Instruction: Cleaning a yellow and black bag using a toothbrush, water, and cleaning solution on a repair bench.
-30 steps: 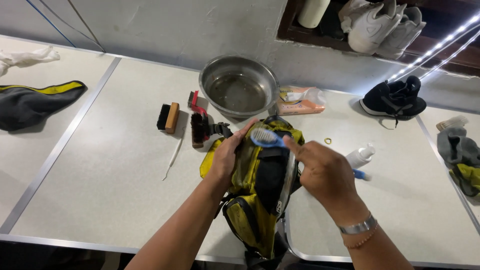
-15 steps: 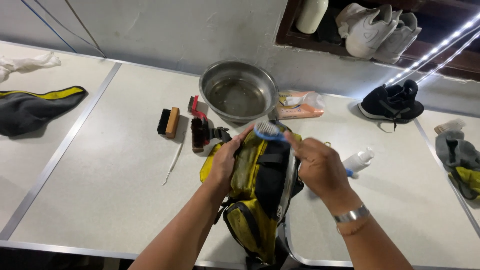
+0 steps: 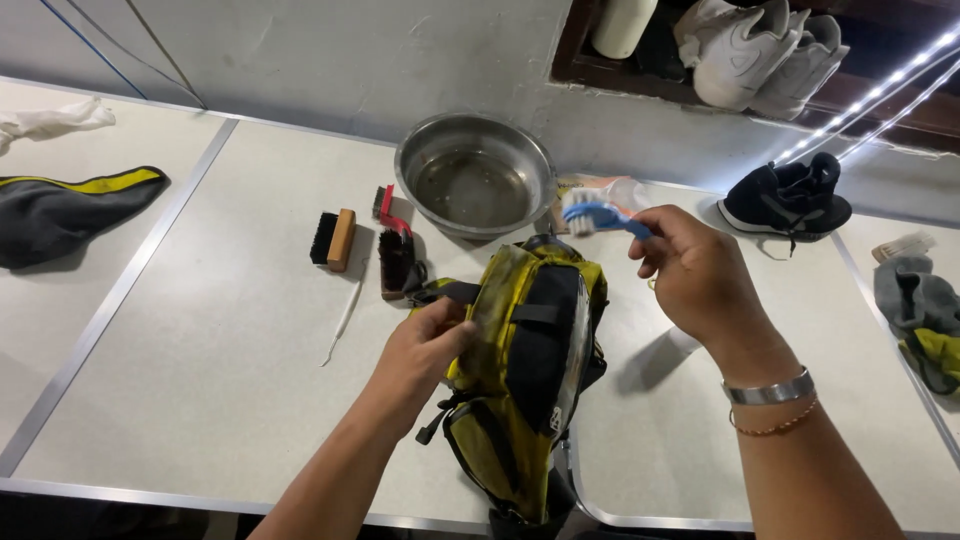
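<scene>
Lifted toothbrush in closed right fingers, off bag.

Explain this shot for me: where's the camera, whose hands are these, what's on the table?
There is no machine: a person wears one camera on the head, looking down at their own bare hands. The left hand grips a yellow and black fabric pouch bag lying on the pale grey table. The right hand, a silver bangle on its wrist, holds a small blue-handled brush above the bag. Behind them stands a round steel bowl of water. To its left lie a wooden-backed black brush and a red-handled dark brush. A black sneaker sits far right.
</scene>
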